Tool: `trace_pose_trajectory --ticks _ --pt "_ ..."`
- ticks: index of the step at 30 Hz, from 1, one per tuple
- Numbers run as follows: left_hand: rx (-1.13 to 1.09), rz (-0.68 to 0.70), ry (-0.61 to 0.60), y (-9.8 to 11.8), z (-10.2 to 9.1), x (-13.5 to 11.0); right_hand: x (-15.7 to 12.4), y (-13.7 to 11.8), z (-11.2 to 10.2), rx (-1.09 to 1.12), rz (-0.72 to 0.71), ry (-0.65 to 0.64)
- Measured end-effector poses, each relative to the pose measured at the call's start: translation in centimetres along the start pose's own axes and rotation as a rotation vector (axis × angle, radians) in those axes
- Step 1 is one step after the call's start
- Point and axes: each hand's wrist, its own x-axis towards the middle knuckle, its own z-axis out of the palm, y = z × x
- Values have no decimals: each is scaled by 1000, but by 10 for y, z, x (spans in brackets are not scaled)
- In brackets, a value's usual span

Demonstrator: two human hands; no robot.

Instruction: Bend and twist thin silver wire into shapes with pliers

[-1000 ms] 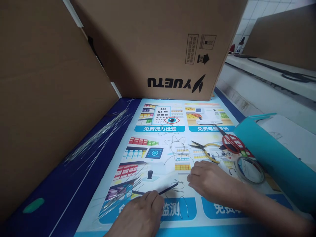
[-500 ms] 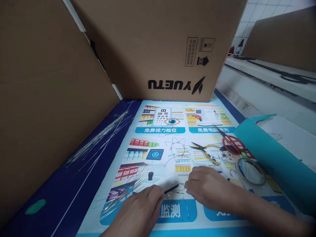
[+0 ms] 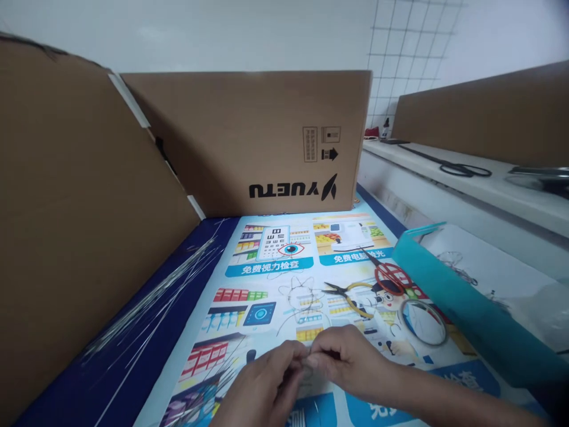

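My left hand (image 3: 271,379) and my right hand (image 3: 349,362) meet above the printed mat, fingertips pinched together and touching. Whatever sits between them is too small and hidden to name. Just beyond the fingers lies a thin wire bent into a petalled outline (image 3: 302,295). To its right are pliers (image 3: 349,296) with yellow handles, jaws apart, and scissors (image 3: 391,276) with red handles. A roll of tape (image 3: 423,321) rests farther right. Loose straight wires (image 3: 213,379) lie left of my left hand.
Cardboard panels (image 3: 249,130) stand at the back and left. A bundle of straight wires (image 3: 151,290) lies on the dark blue strip. On the right, a teal box (image 3: 466,314) holds bent wire pieces. A white ledge (image 3: 427,160) behind it carries a long dark tool.
My hands, apart before, have come together at the fingertips. The thin black stick at my left hand no longer shows. My view has tilted up, revealing the wall.
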Motion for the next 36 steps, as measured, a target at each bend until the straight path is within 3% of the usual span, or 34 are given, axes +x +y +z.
trace_pose_trajectory --ticks 3,7,9,11,14,16,23,26,28,33,36 --pt "-148 -38 -23 6 -3 22 3 7 -3 91 76 66" --pt "-345 -72 -13 2 -5 47 9 14 -18 151 138 15" --pt "-439 -135 17 -5 -4 54 12 15 -34 -115 75 -3" --pt "-510 -204 39 -15 -3 56 15 19 -52 -535 42 76" --pt "-612 -275 74 -29 -4 57 18 32 -71 -1016 140 139" --pt "-655 -280 101 -35 -5 58 22 44 -75 -1097 138 93" --pt "-619 -253 184 -41 -7 61 31 66 -71 -1024 137 73" --pt "-663 -269 154 -37 -11 60 30 64 -78 -937 136 75" --pt "-697 -287 141 -32 -15 57 28 60 -85 -766 141 75" --pt "-865 -265 109 -23 -20 53 24 52 -93 350 262 65" --pt "-982 -212 101 -21 -19 51 22 46 -89 767 247 54"
